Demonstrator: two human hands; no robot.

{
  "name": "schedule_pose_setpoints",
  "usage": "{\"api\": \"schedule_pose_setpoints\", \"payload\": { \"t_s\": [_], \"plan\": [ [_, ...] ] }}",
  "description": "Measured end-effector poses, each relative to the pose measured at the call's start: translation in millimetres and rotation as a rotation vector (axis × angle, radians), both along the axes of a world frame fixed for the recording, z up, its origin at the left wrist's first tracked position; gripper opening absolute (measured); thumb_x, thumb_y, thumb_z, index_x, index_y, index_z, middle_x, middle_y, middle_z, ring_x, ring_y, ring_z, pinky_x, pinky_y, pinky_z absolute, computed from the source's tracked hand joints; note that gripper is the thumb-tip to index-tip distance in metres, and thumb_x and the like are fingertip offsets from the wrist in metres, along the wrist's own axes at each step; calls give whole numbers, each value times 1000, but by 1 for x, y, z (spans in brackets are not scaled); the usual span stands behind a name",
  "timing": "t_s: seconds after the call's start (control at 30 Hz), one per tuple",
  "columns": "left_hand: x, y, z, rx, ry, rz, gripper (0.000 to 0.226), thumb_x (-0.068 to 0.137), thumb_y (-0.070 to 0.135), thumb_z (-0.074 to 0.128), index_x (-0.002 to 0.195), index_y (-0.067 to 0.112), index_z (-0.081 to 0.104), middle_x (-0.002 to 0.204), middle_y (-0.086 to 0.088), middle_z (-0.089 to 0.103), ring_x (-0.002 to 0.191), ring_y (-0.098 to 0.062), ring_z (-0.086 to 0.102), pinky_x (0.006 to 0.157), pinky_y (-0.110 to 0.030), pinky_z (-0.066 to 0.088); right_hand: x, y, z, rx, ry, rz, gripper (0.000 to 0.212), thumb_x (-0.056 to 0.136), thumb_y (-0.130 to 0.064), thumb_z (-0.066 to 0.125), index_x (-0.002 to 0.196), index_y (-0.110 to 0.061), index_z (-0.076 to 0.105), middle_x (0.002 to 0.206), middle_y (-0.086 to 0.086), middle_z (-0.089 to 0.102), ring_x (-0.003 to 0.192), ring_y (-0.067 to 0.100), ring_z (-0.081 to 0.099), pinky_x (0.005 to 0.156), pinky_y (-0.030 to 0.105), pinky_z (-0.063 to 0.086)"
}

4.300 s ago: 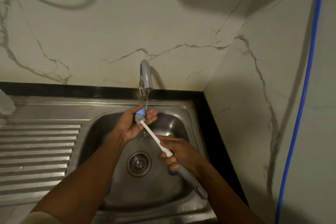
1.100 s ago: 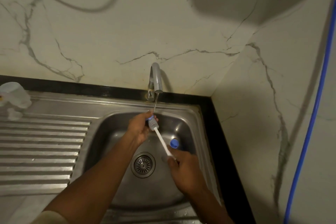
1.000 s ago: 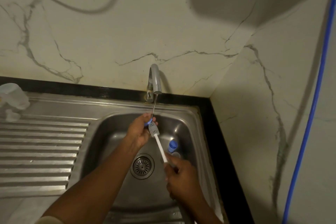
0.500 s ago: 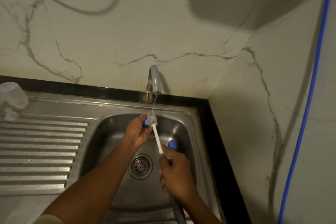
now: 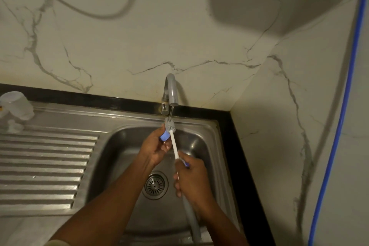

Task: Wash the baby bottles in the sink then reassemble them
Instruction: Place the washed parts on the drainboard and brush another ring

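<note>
Mid-frame over the steel sink (image 5: 201, 136), left hand (image 5: 155, 151) pinches a blue plastic ring (image 5: 165, 136); right hand (image 5: 191, 179) grips the bristly grey brush (image 5: 173, 140). Veined marble walls.

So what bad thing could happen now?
The little blue part is wet and only pinched in the left hand, so it might slip into the sink. The brush sits right under the running tap, so water may splash out. The clear bottle piece stands near the edge and could tip.
</note>
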State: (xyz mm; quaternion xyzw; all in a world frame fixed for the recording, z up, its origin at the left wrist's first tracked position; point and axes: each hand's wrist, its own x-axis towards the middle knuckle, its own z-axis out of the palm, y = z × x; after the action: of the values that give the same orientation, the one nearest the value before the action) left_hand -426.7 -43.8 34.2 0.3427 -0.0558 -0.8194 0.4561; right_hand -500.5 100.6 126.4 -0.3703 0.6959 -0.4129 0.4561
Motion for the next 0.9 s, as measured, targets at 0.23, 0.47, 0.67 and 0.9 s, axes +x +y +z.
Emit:
{"api": "schedule_pose_setpoints", "payload": {
  "t_s": [0.23,0.47,0.67,0.9],
  "plan": [
    [1,-22,3,0,6,45,44,90,20,66,128,0,60,94,-12,68,83,-21,68,93,-38,56,5,10,4,43,-34,23,23,101,-16,47,94,-34,60,61,4,53,41,8,47,37,21,38],
    [-10,-19,5,-36,22,-2,26,96,15,60,119,3,63,114,-18,67,89,-22,70,74,-31,62,-18,-27,7,14,8,-11,35,102,-17,46,134,-27,57,60,1,53,43,8,48,40,22,40],
    [-4,-28,11,29,45,22,22,97,16,61,114,2,64,95,-12,68,80,-20,69,80,-31,60,-10,-2,5,43,-72,40,44,100,-10,44,137,-32,52,63,4,53,43,10,48,37,22,40],
    [-3,-31,5,44,42,62,39,93,13,66,129,1,59,111,-19,69,91,-26,72,81,-36,62,-16,-5,1,34,-34,71,45,102,-12,45,142,-31,48,60,1,53,41,11,49,38,23,41]
  ]
}}
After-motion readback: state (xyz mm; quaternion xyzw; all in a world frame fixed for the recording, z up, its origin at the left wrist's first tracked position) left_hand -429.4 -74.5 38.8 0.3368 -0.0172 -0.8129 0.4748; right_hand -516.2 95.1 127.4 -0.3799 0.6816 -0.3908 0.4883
